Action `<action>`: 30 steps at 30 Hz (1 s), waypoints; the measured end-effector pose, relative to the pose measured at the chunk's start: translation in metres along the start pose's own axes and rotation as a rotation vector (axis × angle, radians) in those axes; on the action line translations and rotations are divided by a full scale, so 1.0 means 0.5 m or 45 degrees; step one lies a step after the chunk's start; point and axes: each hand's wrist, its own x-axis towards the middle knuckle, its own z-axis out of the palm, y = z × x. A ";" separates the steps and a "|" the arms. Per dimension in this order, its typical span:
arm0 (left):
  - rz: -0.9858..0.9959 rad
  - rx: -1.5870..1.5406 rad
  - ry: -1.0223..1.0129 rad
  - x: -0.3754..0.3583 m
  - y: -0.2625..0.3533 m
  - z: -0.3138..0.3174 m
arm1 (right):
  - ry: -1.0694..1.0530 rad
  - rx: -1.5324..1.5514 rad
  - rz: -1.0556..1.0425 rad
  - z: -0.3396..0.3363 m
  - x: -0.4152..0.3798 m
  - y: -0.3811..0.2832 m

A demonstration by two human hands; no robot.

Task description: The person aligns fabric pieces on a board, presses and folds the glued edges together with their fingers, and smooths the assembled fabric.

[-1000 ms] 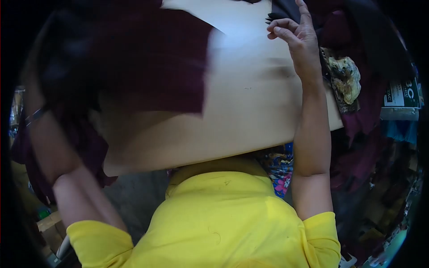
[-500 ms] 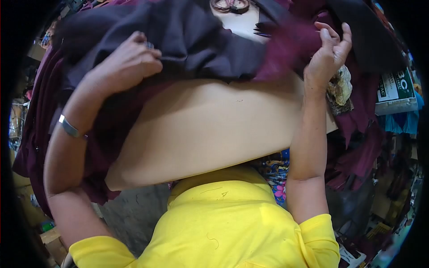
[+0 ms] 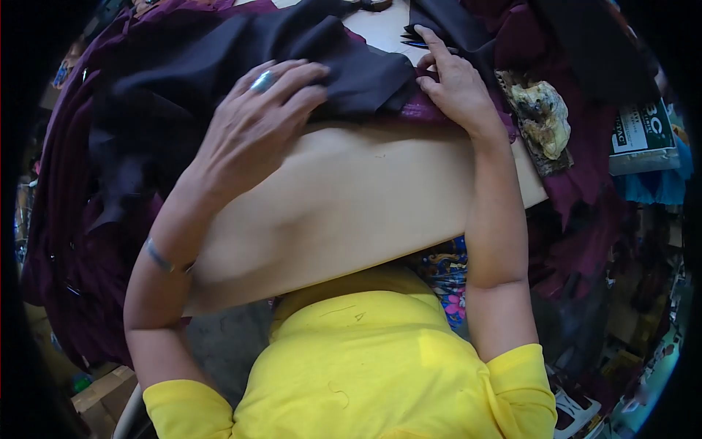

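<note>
My left hand [image 3: 265, 124] is over the near edge of a dark, nearly black cloth [image 3: 285, 62], its fingers spread and slightly blurred. A ring and a wrist band are on that arm. My right hand [image 3: 457, 88] is at the right end of the cloth, with the index finger stretched out and the thumb apart from it. Under its thumb side lies a shiny maroon piece of cloth [image 3: 424, 110]. Dark pointed tool tips [image 3: 417, 40] show beside the index finger. Both hands are above a tan board [image 3: 351, 190].
A crumpled yellowish lump [image 3: 541, 121] sits on a worn strip at the board's right edge. Folded maroon cloth [image 3: 58, 241] hangs along the left side. A green and white box [image 3: 643, 135] stands at the right. Part of a brown handle [image 3: 376, 5] shows at the top.
My right hand has moved left and the maroon cloth it was swinging now lies down by the dark cloth. My left hand has moved right and its fingers have spread.
</note>
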 end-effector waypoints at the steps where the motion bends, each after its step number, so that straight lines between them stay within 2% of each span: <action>1: -0.005 -0.066 0.049 0.027 0.003 0.015 | -0.003 0.095 0.062 -0.004 0.001 -0.012; 2: -0.007 -0.138 0.095 0.052 0.002 0.029 | 0.094 0.064 -0.028 0.003 0.008 -0.010; 4: -0.144 -0.260 -0.006 0.097 -0.016 0.069 | 0.284 -0.022 -0.173 0.009 0.010 -0.004; 5: -0.095 -0.189 0.068 0.108 -0.024 0.103 | 0.489 0.104 -0.310 0.006 -0.001 -0.011; 6: -0.051 -0.111 0.161 0.111 -0.034 0.137 | 0.558 0.247 -0.185 -0.003 -0.023 -0.037; 8: -0.187 -0.268 0.185 0.085 -0.061 0.216 | 0.899 0.248 -0.394 -0.025 -0.093 -0.065; 9: -0.258 -0.342 0.188 0.080 -0.070 0.243 | 0.971 0.230 -0.428 -0.034 -0.142 -0.066; 11: -0.405 -0.549 0.211 0.083 -0.066 0.235 | 0.970 -0.070 -0.410 -0.053 -0.246 -0.047; 13: -0.498 -0.621 0.188 0.084 -0.058 0.226 | 0.950 -0.067 -0.091 -0.072 -0.321 0.000; 14: -0.481 -0.584 0.191 0.087 -0.058 0.227 | 0.994 0.147 0.040 -0.079 -0.339 0.027; 16: -0.478 -0.580 0.176 0.089 -0.059 0.225 | 1.008 -0.206 0.154 -0.127 -0.316 0.049; 18: -0.497 -0.593 0.188 0.085 -0.059 0.222 | 0.947 -0.358 0.092 -0.166 -0.261 0.093; 20: -0.495 -0.600 0.190 0.083 -0.061 0.223 | 0.743 -0.460 0.101 -0.184 -0.205 0.157; 22: -0.467 -0.603 0.189 0.079 -0.065 0.225 | 0.318 0.064 0.544 -0.198 -0.178 0.160; 25: -0.478 -0.598 0.206 0.077 -0.068 0.223 | 0.358 0.077 0.481 -0.221 -0.179 0.152; 28: -0.464 -0.582 0.212 0.079 -0.067 0.231 | 0.558 0.248 0.418 -0.227 -0.217 0.151; 30: -0.446 -0.557 0.218 0.080 -0.073 0.237 | 0.790 0.666 0.316 -0.244 -0.251 0.152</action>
